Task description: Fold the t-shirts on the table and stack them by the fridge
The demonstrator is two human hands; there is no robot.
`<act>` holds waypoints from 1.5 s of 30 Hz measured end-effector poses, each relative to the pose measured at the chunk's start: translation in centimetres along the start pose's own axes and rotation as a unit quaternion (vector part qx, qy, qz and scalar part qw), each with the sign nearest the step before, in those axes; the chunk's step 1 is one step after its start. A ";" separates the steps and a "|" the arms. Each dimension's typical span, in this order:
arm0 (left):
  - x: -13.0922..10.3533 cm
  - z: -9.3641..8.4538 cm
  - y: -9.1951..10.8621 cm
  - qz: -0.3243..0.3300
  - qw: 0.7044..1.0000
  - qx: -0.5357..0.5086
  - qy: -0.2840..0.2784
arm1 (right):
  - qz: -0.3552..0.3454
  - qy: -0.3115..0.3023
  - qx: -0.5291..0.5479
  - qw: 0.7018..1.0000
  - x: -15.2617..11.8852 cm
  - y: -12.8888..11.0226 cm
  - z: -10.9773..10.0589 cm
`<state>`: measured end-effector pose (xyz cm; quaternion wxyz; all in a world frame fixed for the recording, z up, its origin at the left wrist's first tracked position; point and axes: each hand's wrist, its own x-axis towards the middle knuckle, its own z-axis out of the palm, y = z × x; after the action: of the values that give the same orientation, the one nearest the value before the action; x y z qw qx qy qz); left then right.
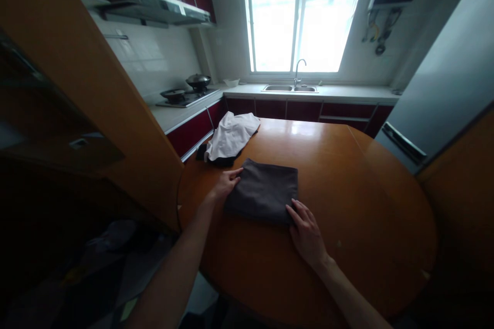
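Note:
A dark grey cloth (266, 191), folded into a flat rectangle, lies on the wooden table (328, 180). At its left edge is my left hand (227, 183), with the fingertips touching the cloth near its upper left side. My right hand (306, 231) rests at the lower right corner, its fingers spread a little over the edge of the cloth. Beyond the cloth, to the left, a loose heap of white cloth (233, 136) lies on top of black cloth (222, 161).
A wooden cabinet or partition (127, 128) stands close on the left. On the right is a tall fridge (436, 72). Behind the table, the counter (347, 92) holds a sink (278, 88), and pans stand on the stove (189, 97) at the left.

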<state>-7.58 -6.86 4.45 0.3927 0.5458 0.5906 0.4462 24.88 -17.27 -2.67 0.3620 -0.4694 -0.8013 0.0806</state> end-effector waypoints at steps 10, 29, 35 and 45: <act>0.9 -0.4 -1.8 0.047 0.992 0.115 0.001 | -0.028 -0.021 -0.003 0.999 0.1 -0.1 -0.2; 4.8 4.6 -1.9 0.112 0.886 0.448 -0.044 | -0.058 -0.069 -0.023 0.996 0.0 -0.4 -0.5; 5.5 4.1 -4.6 0.133 0.888 0.439 -0.040 | 0.008 -0.037 0.006 0.999 2.0 -0.7 -1.3; 6.0 4.3 -5.7 0.159 0.857 0.490 -0.026 | 0.141 -0.127 -0.121 0.974 16.4 -0.3 3.6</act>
<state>-5.73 -0.50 -2.08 0.0137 0.7656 0.6275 0.1409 17.46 -3.34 3.14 0.1830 -0.6042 -0.7701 0.0917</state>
